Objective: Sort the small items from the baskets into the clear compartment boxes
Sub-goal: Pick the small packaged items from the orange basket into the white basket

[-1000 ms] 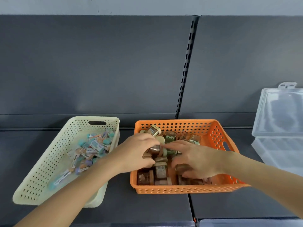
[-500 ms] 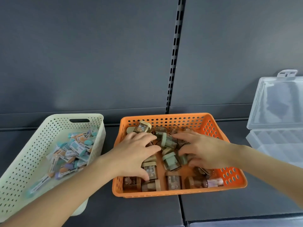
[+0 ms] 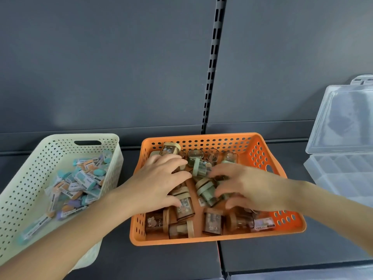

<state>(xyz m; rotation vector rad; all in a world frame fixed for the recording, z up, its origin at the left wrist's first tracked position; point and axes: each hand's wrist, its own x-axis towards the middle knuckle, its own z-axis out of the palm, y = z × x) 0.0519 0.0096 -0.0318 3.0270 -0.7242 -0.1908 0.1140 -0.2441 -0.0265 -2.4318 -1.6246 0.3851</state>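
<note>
Small capped items (image 3: 184, 205) lie heaped in the orange basket (image 3: 201, 238), between the cream basket (image 3: 24, 178) of erasers (image 3: 80, 178) and the clear compartment box (image 3: 343, 174). We rest our left hand (image 3: 159, 182) on them, fingers spread. Our right hand (image 3: 250, 186) curls over a green one (image 3: 205, 191); we cannot tell whether it grips.

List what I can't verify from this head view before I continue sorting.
All in the head view:
- Left hand: its back hides whether it grips anything.
- Right hand: fingertips blurred by motion, grip unclear.
- Clear compartment box: cut off by the right edge.
- Cream basket: near corner cut off by the left edge.
</note>
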